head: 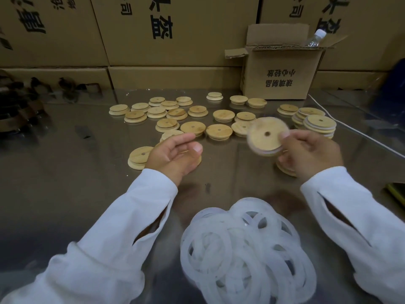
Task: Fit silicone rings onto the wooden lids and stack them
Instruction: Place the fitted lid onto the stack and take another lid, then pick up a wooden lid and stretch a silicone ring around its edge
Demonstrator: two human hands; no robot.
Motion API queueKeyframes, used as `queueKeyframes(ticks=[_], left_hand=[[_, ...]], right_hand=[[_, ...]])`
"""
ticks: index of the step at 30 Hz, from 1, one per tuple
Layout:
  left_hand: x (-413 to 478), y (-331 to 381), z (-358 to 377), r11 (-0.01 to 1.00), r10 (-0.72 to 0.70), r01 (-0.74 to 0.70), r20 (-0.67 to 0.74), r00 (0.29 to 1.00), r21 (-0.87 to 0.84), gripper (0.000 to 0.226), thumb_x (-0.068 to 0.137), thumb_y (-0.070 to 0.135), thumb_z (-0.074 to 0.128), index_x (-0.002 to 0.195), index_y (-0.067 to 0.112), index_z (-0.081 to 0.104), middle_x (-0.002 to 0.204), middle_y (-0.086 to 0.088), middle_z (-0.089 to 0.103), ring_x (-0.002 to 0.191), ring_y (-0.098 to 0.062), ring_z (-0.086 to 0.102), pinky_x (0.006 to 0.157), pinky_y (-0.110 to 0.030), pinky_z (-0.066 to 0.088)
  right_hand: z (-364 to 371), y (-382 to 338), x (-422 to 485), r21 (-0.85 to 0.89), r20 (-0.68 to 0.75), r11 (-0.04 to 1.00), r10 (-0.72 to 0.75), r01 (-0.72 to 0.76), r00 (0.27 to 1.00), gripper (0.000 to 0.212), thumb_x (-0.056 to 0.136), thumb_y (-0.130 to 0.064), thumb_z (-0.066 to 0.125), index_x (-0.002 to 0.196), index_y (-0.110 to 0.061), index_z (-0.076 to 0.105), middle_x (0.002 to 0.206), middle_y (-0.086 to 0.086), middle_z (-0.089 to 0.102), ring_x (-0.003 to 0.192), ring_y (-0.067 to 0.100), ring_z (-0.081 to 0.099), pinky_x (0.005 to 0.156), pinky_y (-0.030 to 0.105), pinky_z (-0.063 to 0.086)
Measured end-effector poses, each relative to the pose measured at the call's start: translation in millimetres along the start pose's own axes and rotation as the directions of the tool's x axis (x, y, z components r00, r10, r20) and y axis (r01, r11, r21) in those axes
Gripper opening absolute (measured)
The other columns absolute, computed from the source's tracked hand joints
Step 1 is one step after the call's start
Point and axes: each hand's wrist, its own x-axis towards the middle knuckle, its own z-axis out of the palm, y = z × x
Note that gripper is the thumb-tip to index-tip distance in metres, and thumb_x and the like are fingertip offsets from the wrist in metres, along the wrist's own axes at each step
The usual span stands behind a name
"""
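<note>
My right hand (311,154) pinches a round wooden lid (266,137) with a centre hole, lifted off the table and blurred; a pale ring shows along its lower edge. My left hand (175,154) hovers palm-up with loosely curled fingers, holding nothing, over loose lids (138,157). Several more wooden lids (192,127) lie scattered across the middle of the table. A stack of ringed lids (318,126) stands at the right. A heap of white silicone rings (245,253) lies near the front edge.
The table (76,183) has a glossy, reflective top. An open cardboard box (282,71) holding a plastic bottle (314,39) stands at the back right. Large cartons (153,29) wall the back. Dark objects (19,110) sit at the left. A white cable (361,132) runs along the right.
</note>
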Motion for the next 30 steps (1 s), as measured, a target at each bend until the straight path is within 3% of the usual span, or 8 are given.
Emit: queueKeyframes(ticks=[3,5,7,11,16,19,25,30], left_hand=[[0,0,-2,1.0,0.009,-0.009,-0.024,1.0,0.013,0.019,0.083,0.003,0.062,0.095,0.018,0.062,0.093,-0.006,0.066,0.089,-0.017,0.065,0.074,-0.025,0.057],[1,-1,-3,0.998,0.023,-0.022,-0.03,0.999,0.051,0.019,0.083,0.004,0.062,0.094,0.019,0.062,0.09,-0.004,0.065,0.087,-0.017,0.064,0.076,-0.028,0.056],[2,-2,-3,0.994,0.052,-0.048,-0.043,0.998,0.093,0.019,0.083,0.004,0.063,0.094,0.019,0.062,0.086,-0.002,0.065,0.084,-0.015,0.064,0.08,-0.032,0.054],[6,-5,-5,0.954,0.201,-0.168,-0.114,0.973,0.247,0.022,0.081,-0.001,0.063,0.091,0.019,0.061,0.081,0.0,0.062,0.08,-0.014,0.061,0.081,-0.029,0.051],[14,-9,-13,0.814,0.4,-0.246,-0.199,0.895,0.527,0.02,0.081,0.003,0.064,0.094,0.018,0.059,0.084,0.002,0.059,0.077,-0.003,0.056,0.068,-0.005,0.044],[19,-11,-19,0.76,0.429,-0.199,-0.248,0.869,0.618,0.019,0.081,0.006,0.063,0.098,0.015,0.06,0.099,-0.005,0.061,0.09,-0.014,0.057,0.082,-0.024,0.046],[24,-20,-20,0.442,0.386,-0.133,-0.055,0.921,0.887,0.033,0.081,0.019,0.064,0.114,0.014,0.06,0.121,-0.008,0.053,0.116,-0.026,0.044,0.088,-0.02,0.027],[34,-20,-21,0.285,0.334,-0.016,-0.084,0.939,0.958,0.042,0.085,0.036,0.057,0.123,0.02,0.055,0.13,-0.009,0.052,0.127,-0.031,0.034,0.108,-0.039,0.022]], right_hand=[[-18,6,22,-0.029,-0.199,0.993,0.107,-0.115,0.974,0.012,0.082,-0.024,0.063,0.093,-0.018,0.062,0.056,-0.003,0.064,0.039,0.001,0.056,0.048,0.017,0.048],[-28,13,33,-0.09,-0.264,0.977,0.164,-0.194,0.95,0.024,0.081,-0.028,0.061,0.103,-0.018,0.062,0.082,0.009,0.066,0.067,0.016,0.065,0.068,0.029,0.052],[-33,16,36,-0.182,-0.281,0.955,0.176,-0.232,0.944,0.029,0.083,-0.026,0.056,0.11,-0.017,0.061,0.097,0.012,0.064,0.083,0.027,0.06,0.072,0.031,0.045],[-34,18,35,-0.345,-0.274,0.913,0.124,-0.218,0.954,0.026,0.086,-0.022,0.049,0.108,-0.014,0.061,0.093,0.007,0.055,0.076,0.023,0.047,0.065,0.025,0.032],[-33,15,32,-0.431,-0.228,0.882,0.095,-0.188,0.969,0.022,0.088,-0.021,0.051,0.107,-0.014,0.058,0.09,0.004,0.05,0.076,0.021,0.043,0.068,0.027,0.033],[-32,12,27,-0.369,-0.243,0.927,-0.023,-0.071,0.97,0.023,0.087,-0.018,0.052,0.109,-0.016,0.055,0.072,0.0,0.051,0.063,0.016,0.046,0.061,0.025,0.033],[-9,11,2,-0.332,-0.015,0.86,-0.415,0.387,0.91,0.016,0.082,-0.007,0.054,0.088,-0.022,0.053,0.056,-0.002,0.046,0.055,0.0,0.047,0.053,0.005,0.035],[1,15,-2,-0.287,0.068,0.839,-0.464,0.462,0.883,0.017,0.082,-0.005,0.055,0.086,-0.021,0.053,0.055,-0.003,0.046,0.058,0.009,0.045,0.056,0.009,0.036]])
